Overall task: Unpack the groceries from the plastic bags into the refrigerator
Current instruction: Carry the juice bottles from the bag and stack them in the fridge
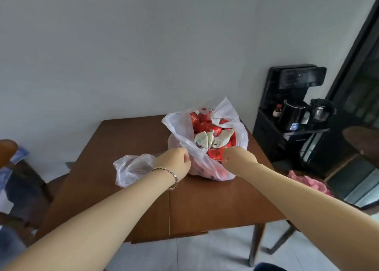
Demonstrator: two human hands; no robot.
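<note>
Brown wooden tabletop fills most of the view, pushed up against a plain wall. No fridge anywhere in shot, so all of this has some way to go.

On the far right part of the tabletop sits the full bag: thin white plastic with its mouth gaping upward. Just left of it there's a limp bag that looks flattened and mostly empty, though I can't see inside it.

Both hands are at the near rim of the full bag. The left hand has its fingers curled, pinching the plastic on the left side. The right hand is fisted round the rim on the right, and the opening sits between them. To me that reads as spreading the mouth open.

Inside it's crammed with red bottles lying every which way. A couple of crumpled pale packets sit on top in the middle.

My two cents: pull the rim outward and down, not up. Plastic this thin probably tears easily, and lifting could tip the bottles out. Roll the rim down the sides so it holds open, then take the packets off first since they cover the bottles.
</note>
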